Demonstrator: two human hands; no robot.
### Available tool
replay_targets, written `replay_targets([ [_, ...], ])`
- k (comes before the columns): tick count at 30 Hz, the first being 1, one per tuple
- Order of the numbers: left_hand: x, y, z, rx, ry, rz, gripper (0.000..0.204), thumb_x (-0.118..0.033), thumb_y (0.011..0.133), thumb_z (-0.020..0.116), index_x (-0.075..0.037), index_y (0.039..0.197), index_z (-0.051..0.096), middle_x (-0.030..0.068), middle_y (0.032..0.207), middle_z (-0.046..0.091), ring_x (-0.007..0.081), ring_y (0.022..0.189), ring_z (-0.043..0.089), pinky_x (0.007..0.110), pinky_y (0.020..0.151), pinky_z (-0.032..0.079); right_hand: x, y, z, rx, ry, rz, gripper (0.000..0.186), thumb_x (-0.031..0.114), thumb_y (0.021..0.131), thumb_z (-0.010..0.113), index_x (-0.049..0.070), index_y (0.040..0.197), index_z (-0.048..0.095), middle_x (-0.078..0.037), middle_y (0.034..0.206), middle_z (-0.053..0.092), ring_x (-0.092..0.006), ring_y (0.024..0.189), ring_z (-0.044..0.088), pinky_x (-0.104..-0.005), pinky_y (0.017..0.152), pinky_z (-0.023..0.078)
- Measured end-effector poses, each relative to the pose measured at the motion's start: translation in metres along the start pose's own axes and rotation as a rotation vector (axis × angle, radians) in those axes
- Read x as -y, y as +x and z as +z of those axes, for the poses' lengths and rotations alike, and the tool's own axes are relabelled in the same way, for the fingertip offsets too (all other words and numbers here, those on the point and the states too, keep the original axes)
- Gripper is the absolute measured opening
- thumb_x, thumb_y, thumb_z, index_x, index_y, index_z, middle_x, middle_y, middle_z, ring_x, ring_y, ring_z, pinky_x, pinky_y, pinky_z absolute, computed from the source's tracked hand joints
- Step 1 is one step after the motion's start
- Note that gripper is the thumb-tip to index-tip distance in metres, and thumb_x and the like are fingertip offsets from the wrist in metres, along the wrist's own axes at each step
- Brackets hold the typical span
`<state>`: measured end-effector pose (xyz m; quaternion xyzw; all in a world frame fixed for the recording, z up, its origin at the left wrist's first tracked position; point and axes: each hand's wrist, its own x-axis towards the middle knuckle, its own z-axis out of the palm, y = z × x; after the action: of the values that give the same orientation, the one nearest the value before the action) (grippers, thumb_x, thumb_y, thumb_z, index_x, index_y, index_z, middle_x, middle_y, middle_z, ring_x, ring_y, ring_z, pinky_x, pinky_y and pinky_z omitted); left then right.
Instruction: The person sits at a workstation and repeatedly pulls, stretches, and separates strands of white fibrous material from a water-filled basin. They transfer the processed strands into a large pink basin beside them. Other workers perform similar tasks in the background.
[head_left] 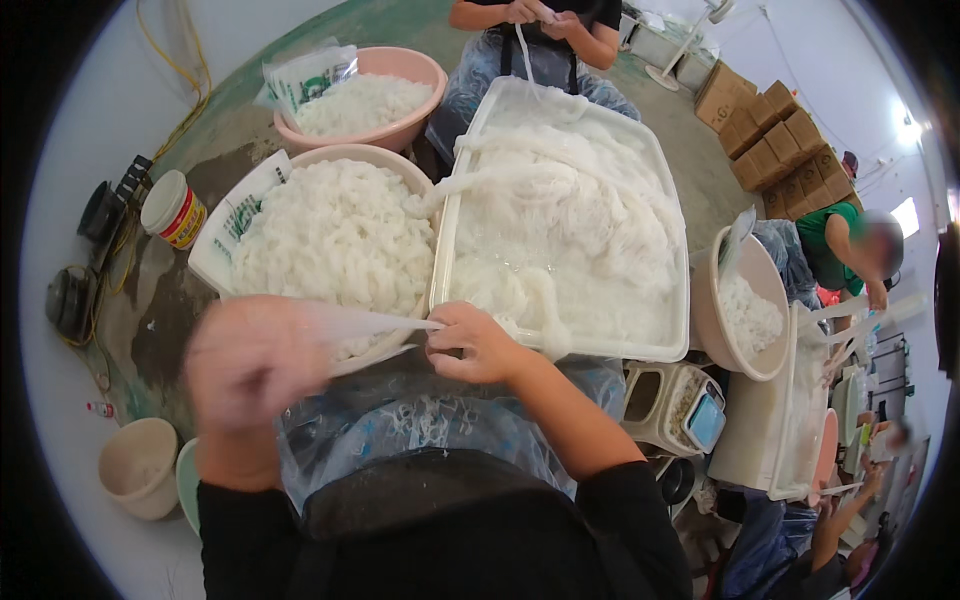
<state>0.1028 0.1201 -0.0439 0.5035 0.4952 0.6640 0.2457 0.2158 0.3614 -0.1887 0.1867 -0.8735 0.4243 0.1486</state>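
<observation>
A pale translucent strand [376, 320] stretches between my two hands. My right hand [470, 342] pinches it near the tray's lower left corner. My left hand [255, 360], smeared by motion, is at the strand's other end; its fingers are unclear. Just beyond them, a large tub [424, 200] holds a heap of white curled strands [325, 240], with a printed plastic bag [212, 255] at its side. To its right, a white rectangular tray [676, 260] holds wet white fibrous mass [575, 210], some of it draped toward the tub.
A co-worker [540, 30] handles a strand beyond the tray. More co-workers [835, 240] work at the right. Around me stand a pink tub [430, 75], a beige tub [760, 355], a bucket [160, 205], a stool [660, 410], basins [135, 465], stacked cartons [780, 150] and cords along the left wall.
</observation>
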Motion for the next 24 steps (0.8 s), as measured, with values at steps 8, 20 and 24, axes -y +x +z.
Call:
replay_targets([
  [8, -0.155, -0.165, -0.156, -0.899, 0.155, 0.153, 0.026, -0.012, 0.094, 0.039, -0.010, 0.068, 0.042, 0.0036, 0.064, 0.041, 0.0162, 0.050, 0.033, 0.028, 0.046, 0.031, -0.018, 0.043, -0.030, -0.136, 0.138, -0.068, 0.013, 0.016, 0.068, 0.061, 0.004, 0.071, 0.056, -0.013, 0.073, 0.049, -0.0305, 0.069, 0.050, -0.0374, 0.062, 0.042],
  [20, 0.057, -0.021, 0.022, -0.477, -0.879, -0.512, 0.039, -0.023, 0.092, 0.038, -0.013, 0.055, 0.036, 0.0006, 0.052, 0.035, 0.0123, 0.049, 0.034, 0.027, 0.043, 0.026, 0.053, 0.071, -0.131, 0.089, -0.613, 0.088, 0.006, 0.008, 0.067, 0.059, 0.003, 0.066, 0.056, -0.009, 0.080, 0.057, -0.0292, 0.080, 0.054, -0.0381, 0.073, 0.045],
  [24, 0.085, 0.004, 0.048, -0.204, -1.015, -0.662, 0.041, -0.025, 0.092, 0.037, -0.010, 0.054, 0.038, 0.0022, 0.052, 0.037, 0.0135, 0.050, 0.034, 0.027, 0.046, 0.028, 0.037, 0.009, -0.038, -0.014, 0.100, 0.043, 0.012, 0.016, 0.074, 0.062, 0.005, 0.075, 0.060, -0.011, 0.104, 0.059, -0.0303, 0.095, 0.053, -0.0416, 0.087, 0.040],
])
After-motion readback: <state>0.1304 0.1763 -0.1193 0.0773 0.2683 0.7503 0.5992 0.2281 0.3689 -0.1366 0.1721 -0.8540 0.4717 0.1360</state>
